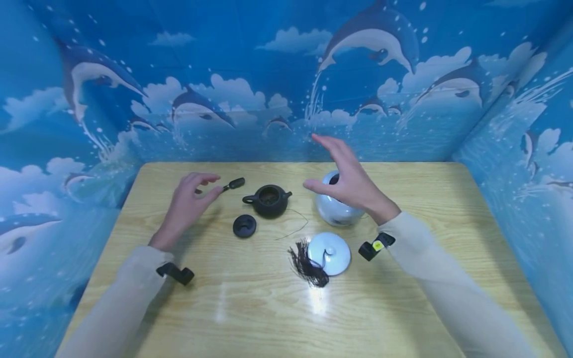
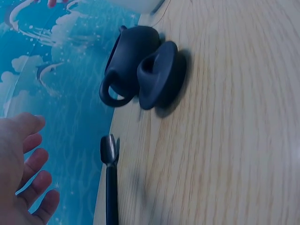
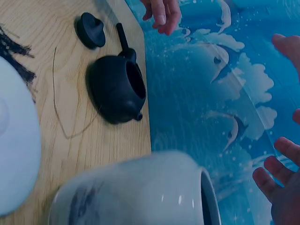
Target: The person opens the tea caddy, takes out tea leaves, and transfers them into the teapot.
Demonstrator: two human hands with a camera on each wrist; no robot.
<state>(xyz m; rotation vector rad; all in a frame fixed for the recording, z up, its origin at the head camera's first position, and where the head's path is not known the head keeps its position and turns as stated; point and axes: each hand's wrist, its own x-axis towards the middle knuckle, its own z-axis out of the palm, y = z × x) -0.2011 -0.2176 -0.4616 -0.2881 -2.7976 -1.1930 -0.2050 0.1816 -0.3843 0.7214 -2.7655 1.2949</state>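
My left hand (image 1: pixel 190 201) hovers over the left of the table with fingers loosely curved and nothing in them. Just beside it, a dark tea scoop (image 2: pixel 109 152) lies on the wood, its handle partly hidden by the hand in the head view. My right hand (image 1: pixel 349 181) is spread wide above a white porcelain jar (image 1: pixel 335 211), thumb apart from the fingers, holding nothing. The jar's mouth is uncovered and partly behind that hand. Between the hands stands a small black teapot (image 1: pixel 273 210), uncovered, with dark bits inside. Its black lid (image 1: pixel 244 226) lies in front of it.
The jar's white lid (image 1: pixel 339 256) lies in front of the jar, a dark tassel (image 1: pixel 311 268) draped over its left side. A thin cord (image 1: pixel 301 228) curves across the table (image 1: pixel 250 308) by the teapot. Blue dolphin-printed cloth (image 1: pixel 250 59) encloses the back and sides.
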